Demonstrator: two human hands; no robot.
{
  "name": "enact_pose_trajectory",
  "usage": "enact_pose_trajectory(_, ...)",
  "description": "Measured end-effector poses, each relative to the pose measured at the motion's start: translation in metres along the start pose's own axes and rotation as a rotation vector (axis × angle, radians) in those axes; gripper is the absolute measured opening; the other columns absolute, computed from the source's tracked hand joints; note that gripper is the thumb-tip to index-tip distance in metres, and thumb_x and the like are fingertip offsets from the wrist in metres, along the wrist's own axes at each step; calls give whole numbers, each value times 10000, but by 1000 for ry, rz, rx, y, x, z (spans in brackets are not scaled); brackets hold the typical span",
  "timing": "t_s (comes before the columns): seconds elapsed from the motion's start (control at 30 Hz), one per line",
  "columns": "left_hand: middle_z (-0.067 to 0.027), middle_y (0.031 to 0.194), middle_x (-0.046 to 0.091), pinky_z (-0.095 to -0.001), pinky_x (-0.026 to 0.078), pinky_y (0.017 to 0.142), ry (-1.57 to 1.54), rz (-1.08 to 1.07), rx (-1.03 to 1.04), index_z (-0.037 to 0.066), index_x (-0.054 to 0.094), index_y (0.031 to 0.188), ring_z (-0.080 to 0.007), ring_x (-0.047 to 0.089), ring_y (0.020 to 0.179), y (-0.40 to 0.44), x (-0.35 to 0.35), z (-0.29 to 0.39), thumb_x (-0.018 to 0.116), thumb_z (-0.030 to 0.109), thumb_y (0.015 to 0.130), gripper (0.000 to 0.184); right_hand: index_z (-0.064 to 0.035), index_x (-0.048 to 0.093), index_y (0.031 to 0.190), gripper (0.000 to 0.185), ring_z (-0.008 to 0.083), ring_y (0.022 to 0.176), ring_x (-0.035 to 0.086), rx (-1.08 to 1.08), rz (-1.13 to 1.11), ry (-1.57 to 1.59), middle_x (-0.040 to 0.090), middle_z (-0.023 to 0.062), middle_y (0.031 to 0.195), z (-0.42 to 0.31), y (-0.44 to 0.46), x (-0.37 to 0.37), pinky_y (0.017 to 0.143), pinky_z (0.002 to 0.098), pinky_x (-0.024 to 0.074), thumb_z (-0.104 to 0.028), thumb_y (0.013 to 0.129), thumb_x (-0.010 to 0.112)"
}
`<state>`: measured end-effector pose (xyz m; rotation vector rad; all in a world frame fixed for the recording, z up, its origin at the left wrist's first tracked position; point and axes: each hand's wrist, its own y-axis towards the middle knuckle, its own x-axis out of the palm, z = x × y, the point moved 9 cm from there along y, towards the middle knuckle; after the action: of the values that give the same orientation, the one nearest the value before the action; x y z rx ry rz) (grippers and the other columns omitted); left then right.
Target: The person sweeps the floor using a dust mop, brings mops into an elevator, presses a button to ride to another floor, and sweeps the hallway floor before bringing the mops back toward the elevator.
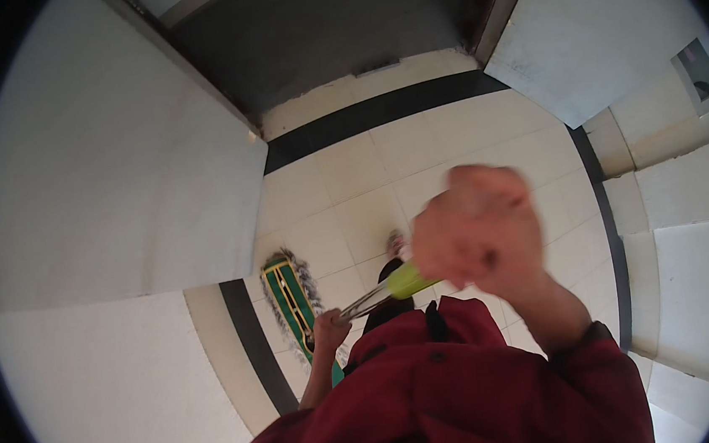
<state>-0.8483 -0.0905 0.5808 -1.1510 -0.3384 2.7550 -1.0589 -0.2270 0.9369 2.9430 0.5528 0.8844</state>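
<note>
A dust mop with a flat green head [296, 301], yellow trim and grey fringe rests on the tiled floor at my left side. Its metal handle [367, 301] slants up across my body to a lime-green grip [409, 281]. My left hand [330, 331] is wrapped round the lower part of the metal handle. Closer to the camera, my right hand [483, 229] is closed in a fist around the top of the green grip and is slightly blurred. The end of the handle is hidden inside it.
White door panels stand open on the left [114, 175] and right [578, 33], with a dark doorway [330, 34] between them. A black border strip [387, 113] crosses the cream floor tiles. On the right wall is a grey box [704, 77]. My foot [396, 241] is beside the mop.
</note>
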Motion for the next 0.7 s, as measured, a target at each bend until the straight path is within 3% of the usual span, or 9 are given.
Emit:
enact_pose_trajectory(0.1,-145,556,500,-403,416,526,-120,-10,85,52,488,566,-344,510,584,104,14,75,602,178,526,175,-57,328,570,229,104,324,314,-289,41,53,339,21,416,-74,37,-71,303,235,259,-66,787,399)
enact_pose_trajectory(0.13,-140,555,504,-408,420,530,-161,-55,175,62,491,561,-344,513,587,134,21,107,601,198,532,177,-83,296,560,257,100,305,272,-275,119,26,310,15,398,-93,42,-100,294,238,244,-105,799,387)
enact_pose_trajectory(0.17,-134,548,504,-405,419,523,-79,-108,251,68,493,560,-339,515,581,105,59,108,600,214,540,182,-103,268,555,285,95,290,234,-321,201,-38,286,6,383,-93,-29,-111,290,242,236,-146,814,381)
enact_pose_trajectory(0.3,-115,529,508,-397,408,493,-23,-261,447,85,477,528,-312,520,549,232,93,253,571,202,578,158,-128,262,568,312,86,261,232,-415,475,-237,260,-23,363,-199,11,-214,286,240,245,-198,870,301)
enact_pose_trajectory(0.53,-79,578,538,-372,394,616,126,-608,820,108,511,566,-282,527,611,241,231,352,548,160,524,76,-150,243,557,348,75,250,239,-523,898,-647,250,-18,347,-250,-147,-241,275,210,273,-185,899,185)
enact_pose_trajectory(0.57,-92,572,537,-373,395,629,129,-639,868,105,511,561,-282,531,608,249,248,371,535,159,538,64,-147,249,561,342,71,249,226,-711,1529,-539,242,-19,341,-252,-176,-242,282,206,281,-181,897,195)
enact_pose_trajectory(0.6,-104,560,530,-381,397,628,102,-700,883,98,509,551,-284,533,598,258,260,396,524,166,555,70,-147,249,561,342,71,249,226,-710,1555,-545,242,-19,341,-259,-169,-246,282,206,281,-181,897,195)
enact_pose_trajectory(0.67,-125,557,518,-397,397,601,79,-774,966,74,487,529,-305,525,594,278,288,443,490,149,568,84,-140,265,564,336,68,265,222,-697,1988,-741,247,-19,353,-275,-182,-241,313,190,292,-170,895,216)
enact_pose_trajectory(0.7,-128,558,517,-397,396,600,76,-797,1003,68,475,524,-308,522,596,281,302,458,482,142,571,88,-140,265,564,336,68,265,222,-702,2005,-751,247,-19,353,-276,-183,-240,313,190,292,-170,895,216)
